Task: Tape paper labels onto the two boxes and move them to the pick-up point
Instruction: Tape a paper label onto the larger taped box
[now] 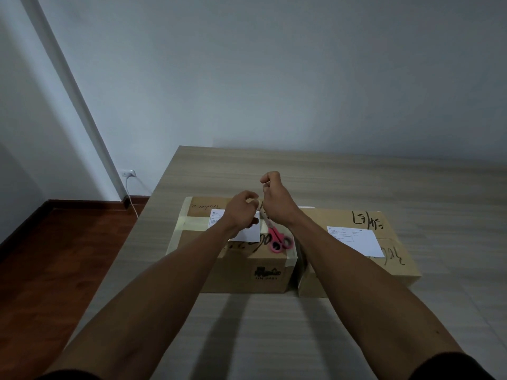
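Observation:
Two cardboard boxes stand side by side on the wooden table (356,182). The left box (241,267) carries a white paper label (247,231) and pink-handled scissors (278,241) on its top. The right box (395,259) bears a second white label (356,242) and black handwriting. Above the left box, my left hand (241,208) and my right hand (274,200) each pinch an end of a short strip of clear tape (260,205) stretched between them. The tape roll is not visible.
A grey wall rises behind the table. To the left lies a red-brown wooden floor (49,256), with a wall socket (129,173) and a white cable (131,198) hanging from it. Bare tabletop extends in front of the boxes and to the far right.

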A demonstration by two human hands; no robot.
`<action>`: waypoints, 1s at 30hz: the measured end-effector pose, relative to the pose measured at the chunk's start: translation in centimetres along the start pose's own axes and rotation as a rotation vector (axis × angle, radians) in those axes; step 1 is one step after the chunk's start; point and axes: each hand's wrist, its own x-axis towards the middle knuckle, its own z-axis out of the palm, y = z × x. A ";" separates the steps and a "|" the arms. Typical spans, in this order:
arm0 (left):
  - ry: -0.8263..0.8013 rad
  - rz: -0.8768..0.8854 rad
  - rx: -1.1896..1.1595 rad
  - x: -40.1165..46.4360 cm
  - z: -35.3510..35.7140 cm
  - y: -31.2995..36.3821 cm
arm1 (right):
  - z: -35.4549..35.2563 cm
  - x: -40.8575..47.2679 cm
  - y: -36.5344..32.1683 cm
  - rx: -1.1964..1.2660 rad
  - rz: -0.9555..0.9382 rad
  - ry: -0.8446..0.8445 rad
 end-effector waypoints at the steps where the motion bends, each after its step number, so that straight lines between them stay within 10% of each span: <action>1: 0.009 0.004 0.007 0.0 0.1 0.1 | -0.1 0.0 -0.1 -0.003 -0.004 -0.002; 30: -0.237 -0.027 -0.282 -1.9 -0.7 2.1 | -3.3 2.7 -1.1 -0.283 -0.221 -0.072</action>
